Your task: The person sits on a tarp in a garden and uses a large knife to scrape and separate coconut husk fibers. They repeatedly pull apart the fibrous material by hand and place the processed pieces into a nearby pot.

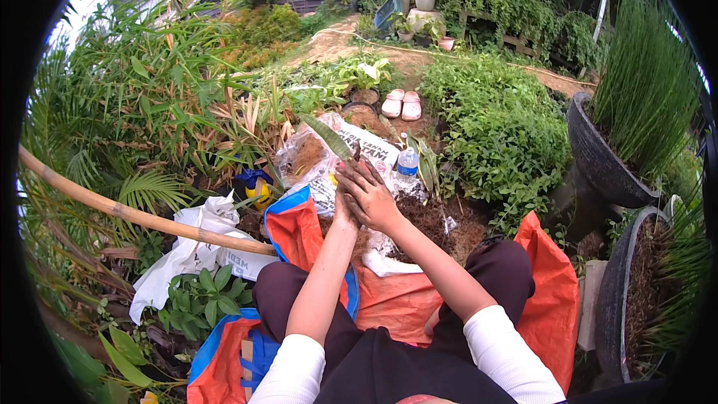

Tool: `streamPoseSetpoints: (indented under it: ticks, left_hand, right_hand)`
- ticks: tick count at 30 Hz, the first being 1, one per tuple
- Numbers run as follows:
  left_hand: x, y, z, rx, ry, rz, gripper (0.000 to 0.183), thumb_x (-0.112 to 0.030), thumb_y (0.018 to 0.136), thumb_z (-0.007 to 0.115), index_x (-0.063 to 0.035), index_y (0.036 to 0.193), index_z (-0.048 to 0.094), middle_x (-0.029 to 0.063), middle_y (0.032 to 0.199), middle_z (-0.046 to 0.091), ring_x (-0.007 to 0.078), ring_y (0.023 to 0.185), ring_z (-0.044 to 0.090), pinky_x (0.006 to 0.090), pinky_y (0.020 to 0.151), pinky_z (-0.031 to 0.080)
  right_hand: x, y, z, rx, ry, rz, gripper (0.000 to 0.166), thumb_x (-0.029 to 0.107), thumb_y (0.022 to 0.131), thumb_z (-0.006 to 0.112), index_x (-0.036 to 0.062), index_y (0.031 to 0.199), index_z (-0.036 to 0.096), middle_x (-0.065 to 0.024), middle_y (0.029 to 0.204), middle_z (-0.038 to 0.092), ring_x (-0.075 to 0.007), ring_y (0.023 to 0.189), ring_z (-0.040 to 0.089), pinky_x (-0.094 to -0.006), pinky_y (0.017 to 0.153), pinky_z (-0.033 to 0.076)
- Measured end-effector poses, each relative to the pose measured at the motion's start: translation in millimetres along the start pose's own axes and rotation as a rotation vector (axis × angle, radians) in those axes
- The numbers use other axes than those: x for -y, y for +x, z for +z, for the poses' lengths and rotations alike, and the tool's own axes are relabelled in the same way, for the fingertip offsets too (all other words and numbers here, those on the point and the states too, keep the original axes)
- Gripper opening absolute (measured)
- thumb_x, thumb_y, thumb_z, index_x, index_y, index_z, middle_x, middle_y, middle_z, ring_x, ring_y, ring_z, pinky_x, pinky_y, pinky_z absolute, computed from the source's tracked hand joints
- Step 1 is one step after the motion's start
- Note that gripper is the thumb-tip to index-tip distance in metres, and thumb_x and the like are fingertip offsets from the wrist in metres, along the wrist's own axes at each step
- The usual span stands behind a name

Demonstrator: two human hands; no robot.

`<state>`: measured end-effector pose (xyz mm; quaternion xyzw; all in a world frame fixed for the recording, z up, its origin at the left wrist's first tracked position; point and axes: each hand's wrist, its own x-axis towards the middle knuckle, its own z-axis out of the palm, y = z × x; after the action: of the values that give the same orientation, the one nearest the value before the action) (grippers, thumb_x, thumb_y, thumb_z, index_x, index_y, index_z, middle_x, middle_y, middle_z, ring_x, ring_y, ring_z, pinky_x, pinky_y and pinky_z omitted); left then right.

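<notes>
My left hand (343,205) and my right hand (371,196) are pressed together, palm to palm, with soil on the fingers. A green snake plant leaf (327,136) rises just beyond the fingertips; whether the hands touch it is hidden. Whatever may lie between the palms cannot be seen. Past the hands lies a printed white plastic sack (367,146), with a clear plastic bag (305,151) of brown fibre at its left. A water bottle (408,163) with a blue label stands to the right of the hands. Dark potting soil (429,219) is heaped on white plastic below the bottle.
An orange tarp (387,297) lies under my legs. A bamboo pole (140,215) reaches in from the left, near a crumpled white sack (196,235). Large stone-like planters (600,151) stand at the right. Pink clogs (401,105) and potted plants are farther ahead, between dense greenery.
</notes>
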<state>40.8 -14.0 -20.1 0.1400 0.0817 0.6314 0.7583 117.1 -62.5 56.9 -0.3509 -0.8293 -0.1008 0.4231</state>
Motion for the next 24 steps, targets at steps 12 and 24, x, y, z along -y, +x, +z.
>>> streamPoseSetpoints:
  ticks: [12, 24]
  left_hand:
    - [-15, 4, -3, -0.064, 0.029, -0.226, 0.046, -0.035, 0.083, 0.048, -0.0062, 0.118, 0.05, 0.0101, 0.118, 0.054, 0.0236, 0.107, 0.052, 0.0361, 0.094, 0.039]
    - [-10, -1, 11, -0.19, 0.255, -0.067, 0.038, -0.035, 0.083, 0.053, -0.0073, 0.109, 0.056, 0.0057, 0.1, 0.062, 0.021, 0.09, 0.059, 0.034, 0.081, 0.046]
  right_hand:
    - [2, -5, 18, -0.213, 0.324, 0.528, 0.037, 0.02, 0.075, 0.062, 0.0008, 0.105, 0.054, -0.019, 0.102, 0.054, -0.0349, 0.099, 0.049, -0.04, 0.087, 0.039]
    - [-6, -4, 20, -0.315, 0.529, 0.745, 0.028, 0.019, 0.083, 0.055, -0.0018, 0.102, 0.056, -0.0167, 0.094, 0.059, -0.0311, 0.089, 0.056, -0.0352, 0.081, 0.042]
